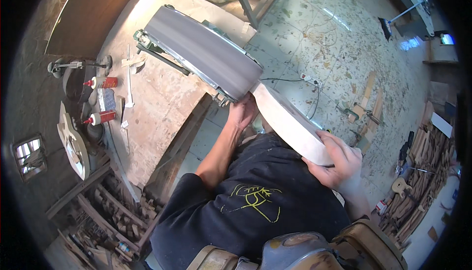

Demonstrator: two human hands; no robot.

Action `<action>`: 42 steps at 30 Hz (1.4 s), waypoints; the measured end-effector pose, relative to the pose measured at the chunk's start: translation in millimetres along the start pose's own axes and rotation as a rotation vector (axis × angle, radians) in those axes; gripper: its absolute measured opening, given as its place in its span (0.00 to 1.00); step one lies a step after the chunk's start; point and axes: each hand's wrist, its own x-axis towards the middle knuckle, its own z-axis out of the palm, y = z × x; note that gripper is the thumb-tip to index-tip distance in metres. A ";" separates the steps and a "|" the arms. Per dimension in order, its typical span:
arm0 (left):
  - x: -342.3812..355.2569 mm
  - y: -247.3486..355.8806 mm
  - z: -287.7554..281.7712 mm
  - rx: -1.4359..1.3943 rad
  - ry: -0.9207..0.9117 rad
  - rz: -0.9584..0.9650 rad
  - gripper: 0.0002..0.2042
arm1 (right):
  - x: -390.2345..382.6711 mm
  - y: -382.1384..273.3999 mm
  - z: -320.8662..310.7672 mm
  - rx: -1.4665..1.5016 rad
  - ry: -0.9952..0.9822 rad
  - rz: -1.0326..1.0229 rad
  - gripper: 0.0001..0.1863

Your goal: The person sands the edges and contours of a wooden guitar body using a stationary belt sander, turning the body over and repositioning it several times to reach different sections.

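Observation:
A belt sander with a wide grey belt stands on the workbench, its front roller toward me. Against that roller end rests a thick, pale wooden guitar body, seen mostly along its curved edge. My right hand grips its near end, thumb on one side and fingers on the other. Close under the roller, my left hand is closed at the far end of the wood; its fingertips are partly hidden. Whether the belt is running cannot be told.
The dusty workbench holds two red-and-white glue bottles and a metal rule. Another guitar body hangs at the left. Wood scraps and a power strip lie on the tiled floor; stacked wood strips stand at the right.

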 end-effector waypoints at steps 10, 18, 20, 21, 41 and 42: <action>38.0 7.5 -46.8 -0.076 0.061 -0.085 0.17 | 12.8 18.7 42.4 0.032 0.074 -0.004 0.27; 74.4 -9.3 -98.2 -0.087 -0.008 -0.048 0.26 | 25.7 35.5 74.0 0.078 0.006 0.086 0.28; 79.4 -10.9 -99.5 -0.031 -0.030 0.011 0.26 | 28.6 39.6 83.1 0.081 -0.006 0.104 0.28; 84.1 -12.7 -111.2 -0.030 -0.029 0.013 0.26 | 31.5 39.7 85.7 0.095 -0.011 0.103 0.28; 43.4 -66.0 -10.3 0.046 0.149 -0.348 0.25 | -81.6 49.4 148.4 0.071 0.019 0.356 0.26; 29.9 -69.6 21.0 0.198 0.076 -0.523 0.24 | -98.5 41.6 146.8 -0.004 0.053 0.302 0.25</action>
